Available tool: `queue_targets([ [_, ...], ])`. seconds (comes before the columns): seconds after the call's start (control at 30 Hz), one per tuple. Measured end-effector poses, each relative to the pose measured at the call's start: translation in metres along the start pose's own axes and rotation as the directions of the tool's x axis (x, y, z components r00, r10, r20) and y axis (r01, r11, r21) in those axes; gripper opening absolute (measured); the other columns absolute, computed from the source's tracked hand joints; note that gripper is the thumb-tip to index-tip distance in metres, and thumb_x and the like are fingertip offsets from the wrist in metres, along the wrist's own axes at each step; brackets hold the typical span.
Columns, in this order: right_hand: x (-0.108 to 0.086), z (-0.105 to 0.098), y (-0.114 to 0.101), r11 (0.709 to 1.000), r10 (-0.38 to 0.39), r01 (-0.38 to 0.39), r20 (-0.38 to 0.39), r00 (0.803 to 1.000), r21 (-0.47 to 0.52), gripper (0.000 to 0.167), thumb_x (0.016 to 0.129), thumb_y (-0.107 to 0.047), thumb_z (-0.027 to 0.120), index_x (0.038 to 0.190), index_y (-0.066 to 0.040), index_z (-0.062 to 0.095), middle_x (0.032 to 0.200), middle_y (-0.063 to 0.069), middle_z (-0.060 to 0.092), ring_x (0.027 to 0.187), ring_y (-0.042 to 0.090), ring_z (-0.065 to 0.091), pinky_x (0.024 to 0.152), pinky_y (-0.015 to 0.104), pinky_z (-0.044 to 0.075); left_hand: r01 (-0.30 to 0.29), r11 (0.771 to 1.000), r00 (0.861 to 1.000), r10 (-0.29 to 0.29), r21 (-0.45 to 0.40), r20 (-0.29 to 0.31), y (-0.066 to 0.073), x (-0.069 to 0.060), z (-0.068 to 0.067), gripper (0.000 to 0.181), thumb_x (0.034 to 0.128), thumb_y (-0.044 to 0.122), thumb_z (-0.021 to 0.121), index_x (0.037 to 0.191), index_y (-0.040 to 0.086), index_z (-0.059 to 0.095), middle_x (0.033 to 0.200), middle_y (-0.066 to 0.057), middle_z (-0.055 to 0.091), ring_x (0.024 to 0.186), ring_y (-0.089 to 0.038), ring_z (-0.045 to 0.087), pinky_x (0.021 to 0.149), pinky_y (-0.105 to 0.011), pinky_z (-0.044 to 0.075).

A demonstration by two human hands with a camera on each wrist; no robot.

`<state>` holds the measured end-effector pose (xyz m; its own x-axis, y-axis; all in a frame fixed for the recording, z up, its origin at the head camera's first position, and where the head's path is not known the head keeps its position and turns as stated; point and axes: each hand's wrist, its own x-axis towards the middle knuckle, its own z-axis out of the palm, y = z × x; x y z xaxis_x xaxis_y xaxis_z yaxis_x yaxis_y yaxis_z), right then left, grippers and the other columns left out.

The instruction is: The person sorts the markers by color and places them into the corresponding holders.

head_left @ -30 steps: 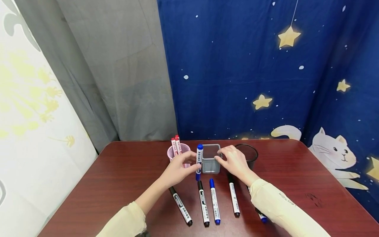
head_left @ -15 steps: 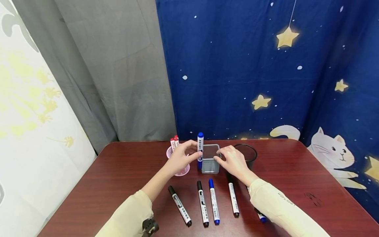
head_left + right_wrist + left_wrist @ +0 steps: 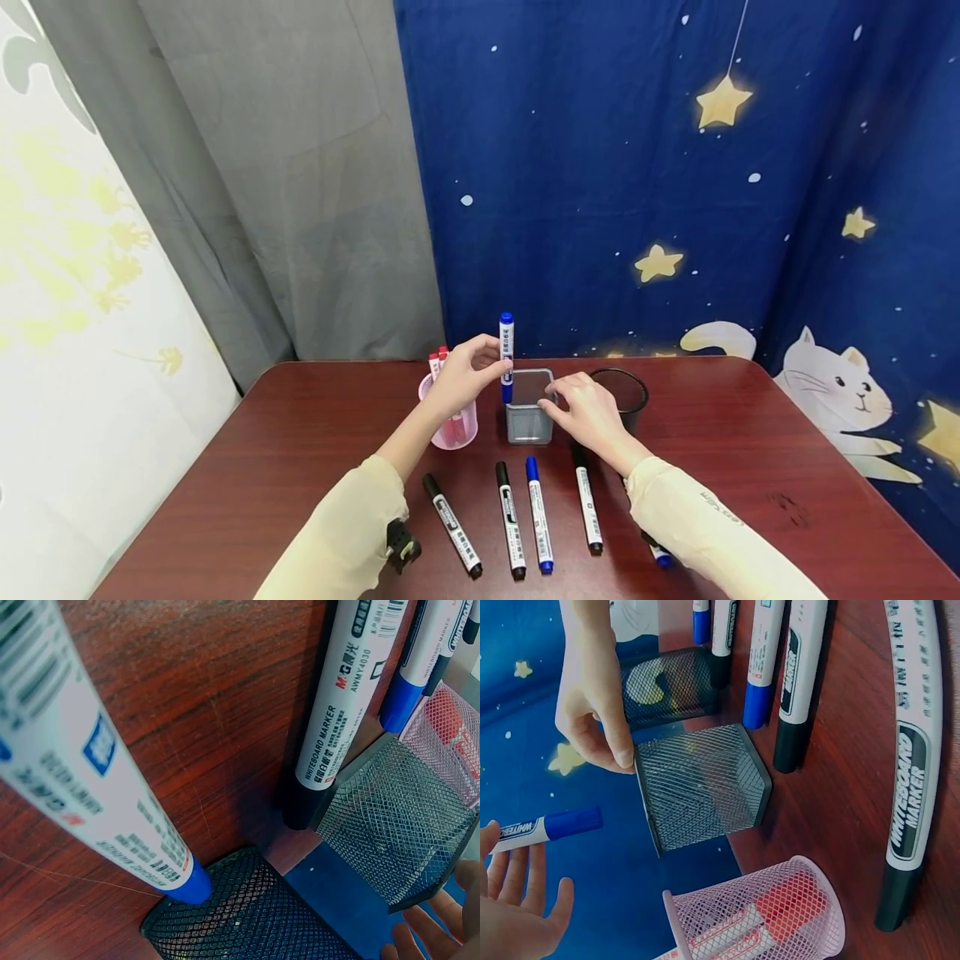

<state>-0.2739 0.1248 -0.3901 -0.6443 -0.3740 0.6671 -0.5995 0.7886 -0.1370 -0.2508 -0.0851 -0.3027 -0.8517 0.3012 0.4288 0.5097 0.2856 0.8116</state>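
Upright between the thumb and fingers of my left hand (image 3: 467,377) is a blue-capped whiteboard marker (image 3: 507,342), its lower end near the left rim of the square grey mesh holder (image 3: 529,425). In the left wrist view the marker (image 3: 571,823) is apart from the holder (image 3: 697,787). My right hand (image 3: 592,417) touches that holder's right rim with thumb and fingertips. The holder's mesh shows no marker inside. The pink mesh cup (image 3: 456,425), holding red markers (image 3: 437,363), stands left of it, partly behind my left hand.
A round black mesh cup (image 3: 633,400) stands behind my right hand. Black-capped markers (image 3: 453,527) (image 3: 511,522) (image 3: 589,510) and blue-capped ones (image 3: 539,515) (image 3: 660,557) lie along the table's near part. Curtains (image 3: 570,167) hang behind the table.
My left hand has risen with the blue marker, from in front of the holder to about its rim's height. The right hand has stayed at the holder.
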Motion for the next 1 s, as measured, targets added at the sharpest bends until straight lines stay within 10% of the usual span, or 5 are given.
queue_targets([
  [0.13, -0.001, 0.001, 0.000, 1.000, 0.005, -0.005, 0.004, 1.000, -0.006, 0.019, 0.076, -0.032, 0.068, 0.085, -0.015, 0.067, 0.085, 0.000, 0.063, 0.079, 0.016, 0.055, 0.059, 0.033, 0.046, 0.009, 1.000, 1.000, -0.009, 0.007, -0.005, 0.013, 0.001, 0.000, 0.019, 0.0814, 0.003, 0.061, 0.097, -0.006, 0.056, 0.090, -0.017, 0.061, 0.084, -0.029, 0.058, 0.075, -0.038, 0.046],
  [0.63, 0.000, 0.001, 0.000, 1.000, 0.010, -0.010, -0.001, 1.000, -0.014, 0.019, 0.075, -0.032, 0.068, 0.084, -0.015, 0.067, 0.085, 0.000, 0.063, 0.077, 0.015, 0.055, 0.058, 0.032, 0.046, 0.053, 0.998, 0.997, -0.051, 0.030, -0.065, -0.029, 0.028, 0.011, 0.021, 0.0803, 0.012, 0.065, 0.097, 0.001, 0.058, 0.088, -0.009, 0.062, 0.081, -0.019, 0.059, 0.072, -0.030, 0.047],
  [1.0, 0.001, 0.001, 0.001, 1.000, 0.008, -0.008, 0.005, 1.000, -0.011, 0.019, 0.076, -0.032, 0.068, 0.084, -0.015, 0.067, 0.084, -0.002, 0.063, 0.078, 0.014, 0.054, 0.060, 0.032, 0.046, 0.075, 0.997, 0.996, -0.074, 0.020, -0.048, -0.010, 0.022, 0.014, 0.021, 0.0815, 0.007, 0.062, 0.098, -0.005, 0.057, 0.090, -0.017, 0.062, 0.083, -0.026, 0.059, 0.073, -0.033, 0.047],
])
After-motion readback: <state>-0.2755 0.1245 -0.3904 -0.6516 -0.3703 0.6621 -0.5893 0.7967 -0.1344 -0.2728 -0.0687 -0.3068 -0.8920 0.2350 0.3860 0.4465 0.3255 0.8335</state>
